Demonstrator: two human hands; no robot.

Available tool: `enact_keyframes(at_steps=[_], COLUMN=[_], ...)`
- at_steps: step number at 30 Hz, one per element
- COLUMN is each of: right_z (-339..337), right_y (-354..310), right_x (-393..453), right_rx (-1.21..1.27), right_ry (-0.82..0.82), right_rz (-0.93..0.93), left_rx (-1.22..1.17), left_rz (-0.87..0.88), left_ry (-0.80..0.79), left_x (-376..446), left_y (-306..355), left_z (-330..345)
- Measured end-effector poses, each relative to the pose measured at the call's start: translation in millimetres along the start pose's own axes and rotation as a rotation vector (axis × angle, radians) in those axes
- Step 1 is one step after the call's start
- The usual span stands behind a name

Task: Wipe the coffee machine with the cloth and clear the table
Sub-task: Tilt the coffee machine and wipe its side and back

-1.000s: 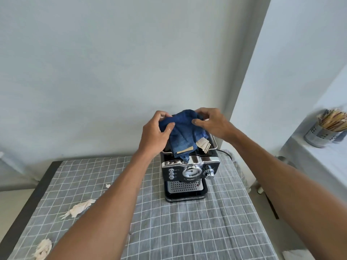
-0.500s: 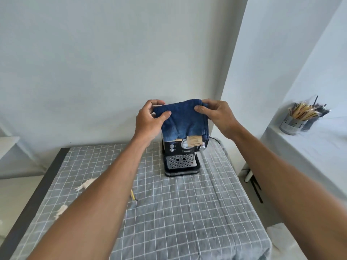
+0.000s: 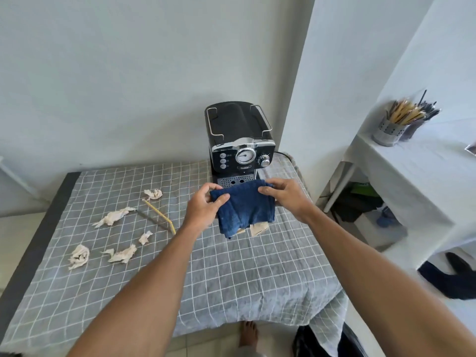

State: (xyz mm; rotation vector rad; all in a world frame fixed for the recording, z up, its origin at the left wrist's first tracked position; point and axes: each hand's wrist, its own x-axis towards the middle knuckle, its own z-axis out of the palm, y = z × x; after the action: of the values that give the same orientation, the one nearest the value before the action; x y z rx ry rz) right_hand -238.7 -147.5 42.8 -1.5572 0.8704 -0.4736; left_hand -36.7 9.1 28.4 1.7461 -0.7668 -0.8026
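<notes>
A black and chrome coffee machine stands at the far right of the table, its top bare. In front of its drip tray I hold a folded dark blue cloth with tan labels hanging from its lower edge. My left hand pinches the cloth's upper left corner and my right hand pinches its upper right corner. The cloth hangs just above the grey checked tablecloth. Several crumpled paper scraps and a yellow stick lie on the table's left half.
A white shelf to the right carries a metal holder of utensils. Dark items lie on the floor at the right. A bare foot shows below the table's near edge. Walls close off the back.
Both hands lifted the blue cloth off the machine's top and brought it down to the front of the drip tray. The view tilted down, revealing the paper scraps.
</notes>
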Motion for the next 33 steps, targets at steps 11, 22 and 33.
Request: enact_keyframes(at_steps=[11,22,33], right_z=[-5.0,1.5,-3.5], right_y=[98.5,147.8,137.0], right_x=[25.0,91.3,95.8], right_rx=[-0.023,-0.226,-0.210], right_ry=[-0.053,-0.050,0.029], right_rz=[0.347,0.383,0.381], left_rx=[0.082,0.244,0.303], left_rz=[-0.295,-0.398,-0.386], left_ry=[-0.122,0.016,0.033], left_x=[31.9,77.5,82.2], left_y=[-84.3,-120.8,-124.6], left_z=[42.1,61.3,54.7])
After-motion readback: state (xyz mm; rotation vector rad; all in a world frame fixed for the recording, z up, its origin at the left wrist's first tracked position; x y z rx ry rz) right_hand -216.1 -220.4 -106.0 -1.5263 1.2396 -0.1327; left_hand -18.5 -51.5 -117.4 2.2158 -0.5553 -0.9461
